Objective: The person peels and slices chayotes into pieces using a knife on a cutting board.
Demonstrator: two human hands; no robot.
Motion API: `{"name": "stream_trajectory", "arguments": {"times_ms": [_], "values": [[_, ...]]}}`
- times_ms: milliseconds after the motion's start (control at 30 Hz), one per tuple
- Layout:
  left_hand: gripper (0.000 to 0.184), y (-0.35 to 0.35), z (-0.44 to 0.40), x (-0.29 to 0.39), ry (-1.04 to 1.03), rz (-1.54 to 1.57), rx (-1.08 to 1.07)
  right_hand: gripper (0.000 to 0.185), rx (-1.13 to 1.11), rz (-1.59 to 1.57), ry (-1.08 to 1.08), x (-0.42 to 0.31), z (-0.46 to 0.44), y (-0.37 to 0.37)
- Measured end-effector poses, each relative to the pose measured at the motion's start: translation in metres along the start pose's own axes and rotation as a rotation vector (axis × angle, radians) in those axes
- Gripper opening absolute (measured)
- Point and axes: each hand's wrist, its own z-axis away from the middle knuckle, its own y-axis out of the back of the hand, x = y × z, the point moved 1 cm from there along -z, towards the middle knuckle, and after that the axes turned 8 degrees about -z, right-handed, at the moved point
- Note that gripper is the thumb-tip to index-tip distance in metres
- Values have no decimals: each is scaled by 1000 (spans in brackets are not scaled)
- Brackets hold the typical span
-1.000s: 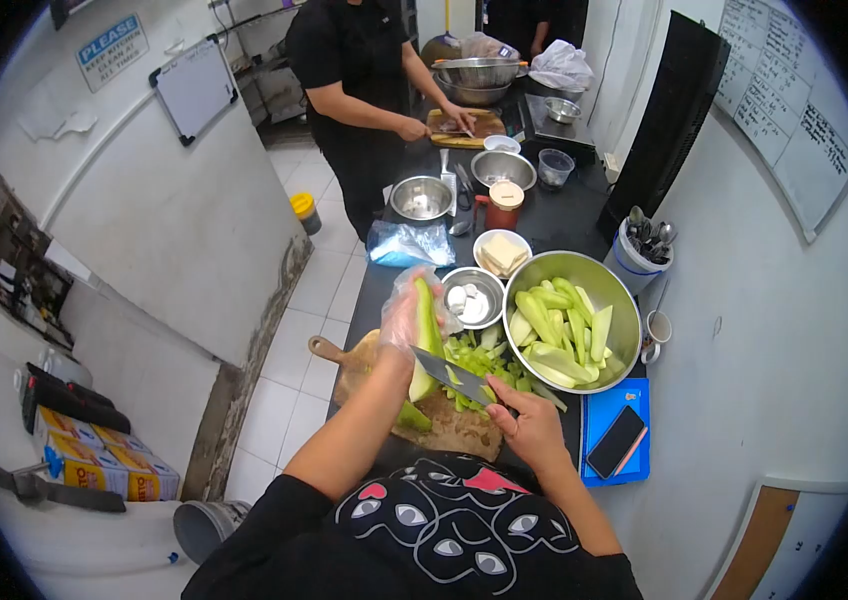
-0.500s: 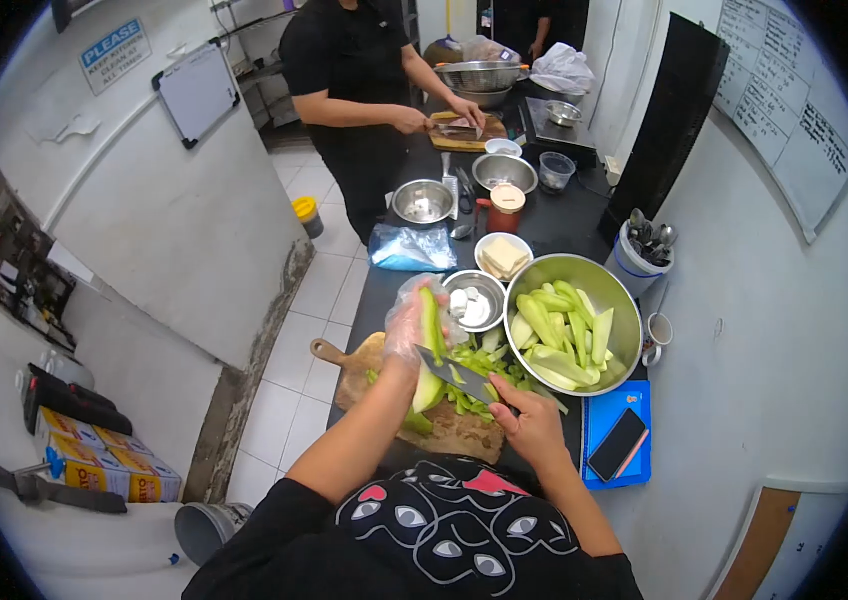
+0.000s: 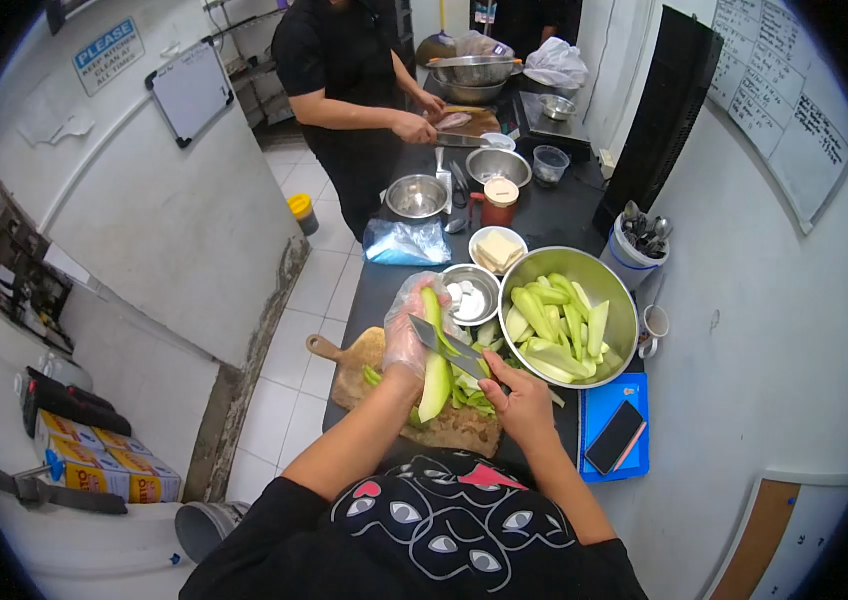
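My left hand (image 3: 410, 322), in a clear plastic glove, is wrapped round a long pale-green vegetable (image 3: 435, 382) held above the wooden board (image 3: 456, 433). In my bare right hand (image 3: 517, 393) is a knife (image 3: 449, 350), its blade lying across the vegetable with a green strip on it. Green peelings (image 3: 470, 392) lie on the board below the blade. Right of them stands a large metal bowl (image 3: 628, 330) of pale-green pieces. A small steel bowl (image 3: 489, 290) with white items is just beyond my left hand.
Across the counter a co-worker (image 3: 344, 100) holds a knife at another cutting board. Nearby are a blue plastic bag (image 3: 406, 243), a plate of pale slabs (image 3: 497, 250), a red mug (image 3: 498, 203), a utensil bucket (image 3: 633, 258) and a phone (image 3: 615, 437) on a blue folder.
My knife blade has moved up along the vegetable, which shows more of its peeled lower end. The co-worker's knife has moved off the meat toward the near side.
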Motion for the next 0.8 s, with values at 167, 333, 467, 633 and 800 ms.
{"name": "stream_trajectory", "arguments": {"times_ms": [167,333,467,633,800], "values": [[30,-19,7,7,51,15,94,40,23,49,17,2,-7,-4],[26,-14,6,0,64,-39,84,39,52,34,40,9,-12,-8],[28,-9,18,4,214,-150,-21,33,23,-36,-49,14,-19,-8],[35,-1,14,0,230,-267,-70,33,-75,-233,-190,23,-21,-4],[33,19,9,-15,264,-182,-169,39,-323,-68,-431,31,-27,6]]}}
